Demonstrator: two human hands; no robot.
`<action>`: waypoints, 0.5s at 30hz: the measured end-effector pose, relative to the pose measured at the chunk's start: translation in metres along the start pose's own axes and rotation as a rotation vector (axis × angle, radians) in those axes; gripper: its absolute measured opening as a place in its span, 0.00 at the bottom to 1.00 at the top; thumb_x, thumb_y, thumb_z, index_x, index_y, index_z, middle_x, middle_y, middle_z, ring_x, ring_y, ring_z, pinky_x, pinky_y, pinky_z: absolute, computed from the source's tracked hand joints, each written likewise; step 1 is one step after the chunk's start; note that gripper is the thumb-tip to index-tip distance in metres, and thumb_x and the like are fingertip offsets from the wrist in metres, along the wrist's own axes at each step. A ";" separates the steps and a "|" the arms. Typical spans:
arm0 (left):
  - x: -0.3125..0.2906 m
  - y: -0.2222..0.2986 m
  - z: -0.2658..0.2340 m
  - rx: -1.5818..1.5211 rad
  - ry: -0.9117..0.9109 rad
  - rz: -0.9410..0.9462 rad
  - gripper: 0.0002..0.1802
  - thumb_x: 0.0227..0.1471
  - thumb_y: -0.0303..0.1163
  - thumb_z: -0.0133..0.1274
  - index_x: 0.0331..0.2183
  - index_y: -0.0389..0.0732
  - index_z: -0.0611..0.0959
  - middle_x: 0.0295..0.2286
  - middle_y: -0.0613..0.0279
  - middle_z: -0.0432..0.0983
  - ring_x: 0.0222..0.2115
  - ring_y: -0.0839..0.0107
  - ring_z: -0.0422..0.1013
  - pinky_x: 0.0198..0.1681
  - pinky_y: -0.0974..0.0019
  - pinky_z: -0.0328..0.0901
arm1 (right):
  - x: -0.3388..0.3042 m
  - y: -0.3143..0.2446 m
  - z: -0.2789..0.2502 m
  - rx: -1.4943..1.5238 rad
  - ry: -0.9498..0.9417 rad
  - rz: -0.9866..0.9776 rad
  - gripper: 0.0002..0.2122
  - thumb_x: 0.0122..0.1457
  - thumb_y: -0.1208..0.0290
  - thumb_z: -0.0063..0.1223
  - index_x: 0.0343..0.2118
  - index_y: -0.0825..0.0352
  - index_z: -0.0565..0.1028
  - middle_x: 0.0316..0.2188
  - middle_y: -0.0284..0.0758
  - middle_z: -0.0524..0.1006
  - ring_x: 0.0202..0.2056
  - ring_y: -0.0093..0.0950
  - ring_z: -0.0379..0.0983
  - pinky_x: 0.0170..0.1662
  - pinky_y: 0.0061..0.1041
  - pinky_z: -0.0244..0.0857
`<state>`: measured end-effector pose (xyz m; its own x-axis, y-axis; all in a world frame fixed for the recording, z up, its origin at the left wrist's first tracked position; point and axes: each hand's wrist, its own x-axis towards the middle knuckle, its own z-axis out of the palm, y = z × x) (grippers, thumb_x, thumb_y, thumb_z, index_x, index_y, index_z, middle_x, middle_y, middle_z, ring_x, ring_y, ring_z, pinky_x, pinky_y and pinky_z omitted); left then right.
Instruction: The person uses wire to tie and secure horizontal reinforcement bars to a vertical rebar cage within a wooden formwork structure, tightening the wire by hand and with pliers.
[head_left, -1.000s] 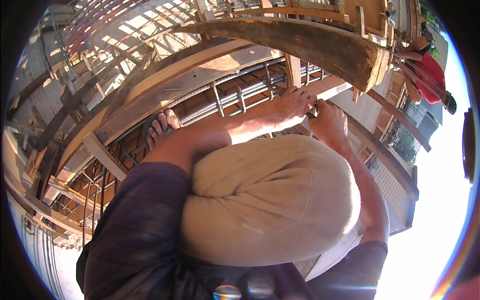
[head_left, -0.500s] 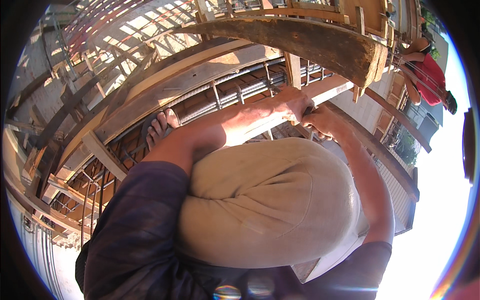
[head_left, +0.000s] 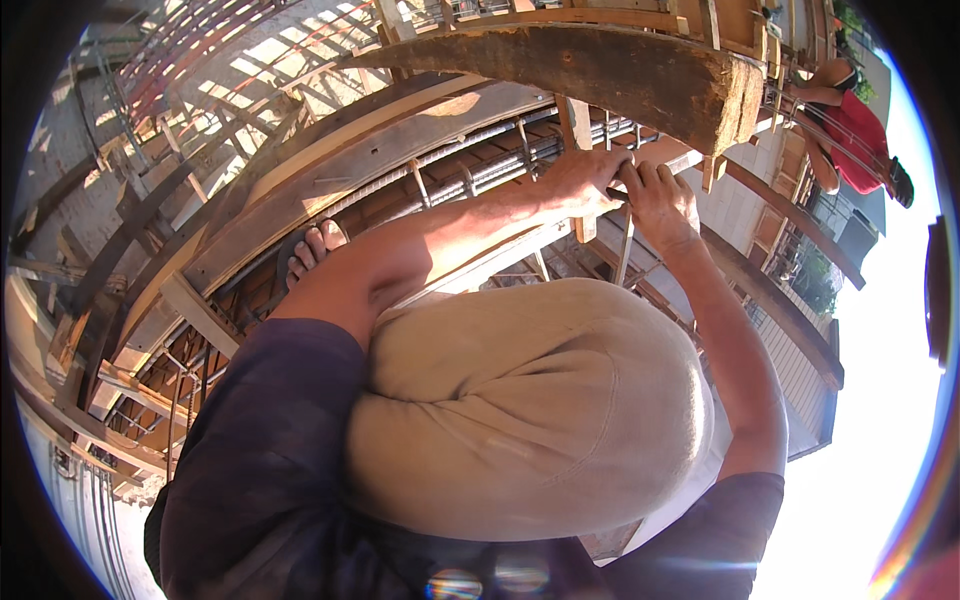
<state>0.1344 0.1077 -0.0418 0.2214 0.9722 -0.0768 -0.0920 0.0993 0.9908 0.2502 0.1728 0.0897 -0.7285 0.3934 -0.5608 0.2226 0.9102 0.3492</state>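
My left hand (head_left: 590, 180) and my right hand (head_left: 662, 207) meet over a wooden formwork edge, beside a cage of steel reinforcing bars (head_left: 490, 170). The fingers of both are curled together at a small dark thing, mostly covered, whose kind I cannot make out. Under my left forearm runs a sunlit pale plank (head_left: 490, 262). My bent knee in tan trousers (head_left: 540, 410) fills the middle of the view. A foot in a dark sandal (head_left: 315, 248) rests on the frame at the left, by the bars.
A thick, rough-ended timber (head_left: 600, 80) lies across just beyond my hands. Planks and bracing (head_left: 140, 230) crowd the left side. At the far right a person in a red shirt (head_left: 858, 140) crouches. A long dark beam (head_left: 780, 310) slopes down at the right.
My right hand has turned and lifted, its fingers now reaching up and over toward the left hand. The left hand has shifted slightly up and left. The view has moved a little.
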 end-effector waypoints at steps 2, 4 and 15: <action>-0.032 -0.021 0.030 0.430 0.344 0.295 0.47 0.39 0.37 0.69 0.60 0.47 0.67 0.49 0.57 0.73 0.53 0.59 0.67 0.60 0.54 0.60 | 0.003 -0.018 -0.018 0.100 -0.305 0.196 0.19 0.50 0.67 0.60 0.45 0.64 0.73 0.33 0.33 0.77 0.37 0.33 0.78 0.35 0.34 0.74; -0.056 -0.023 0.032 0.714 0.415 0.308 0.46 0.39 0.37 0.68 0.61 0.51 0.67 0.45 0.59 0.74 0.52 0.61 0.67 0.61 0.50 0.57 | 0.005 -0.036 -0.029 0.255 -0.486 0.315 0.19 0.50 0.66 0.59 0.45 0.67 0.74 0.33 0.40 0.79 0.37 0.38 0.79 0.37 0.37 0.75; -0.026 -0.040 0.025 0.518 -0.181 0.278 0.13 0.44 0.28 0.56 0.36 0.41 0.78 0.25 0.49 0.77 0.29 0.53 0.78 0.31 0.53 0.72 | -0.019 -0.034 -0.006 1.484 -1.097 0.884 0.13 0.58 0.64 0.58 0.41 0.65 0.75 0.24 0.36 0.77 0.28 0.34 0.80 0.31 0.43 0.73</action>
<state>0.1565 0.0730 -0.0763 0.4221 0.8910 0.1673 0.3041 -0.3130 0.8997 0.2524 0.1341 0.0932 0.3390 0.0760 -0.9377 0.8829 -0.3700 0.2892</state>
